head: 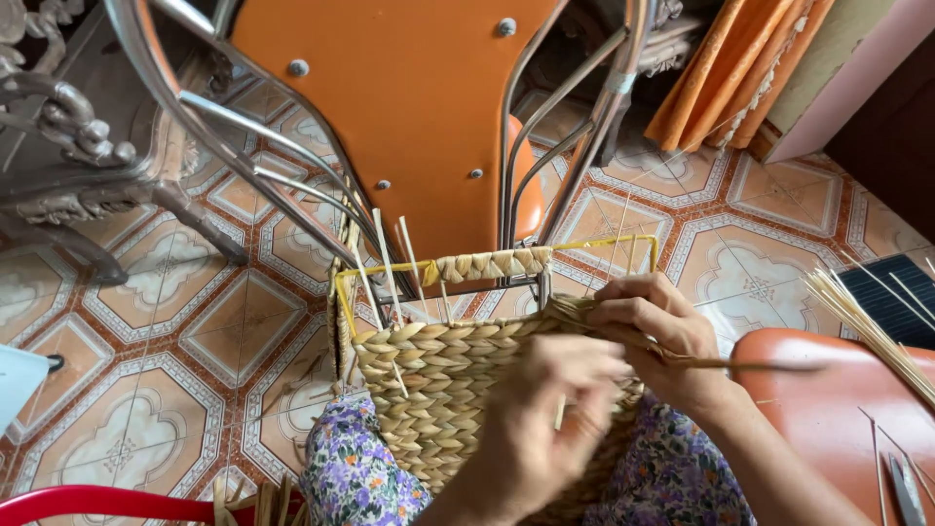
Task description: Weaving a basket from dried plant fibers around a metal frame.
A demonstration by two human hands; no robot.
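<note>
A half-woven basket of pale braided straw [443, 390] rests on the person's lap, over a dress of purple flowered cloth [355, 477]. It is built on a yellow-coated wire frame [343, 292] — one frame, its top rail bare on the left and right, with a single braided band [492, 264] wrapped along the middle. Several loose straw ends [387, 263] stick up from the weave near the left corner.

The left hand [550, 419] lies across the front of the basket wall, fingers curled and blurred; it presses on the weave, but whether it pinches a strand cannot be told. The right hand [654, 326] is closed at the basket's upper right edge, fingers bent over the rim, gripping a thin straw strand [750, 365] that runs out to the right.

Behind the basket stands one orange chair with chrome tube legs [419, 97] on a patterned tile floor [146, 321]. At the right, a bundle of thin pale stalks [872, 326] lies over an orange-red stool seat [828, 409] — well apart from both hands. An orange curtain [735, 68] hangs at the upper right.
</note>
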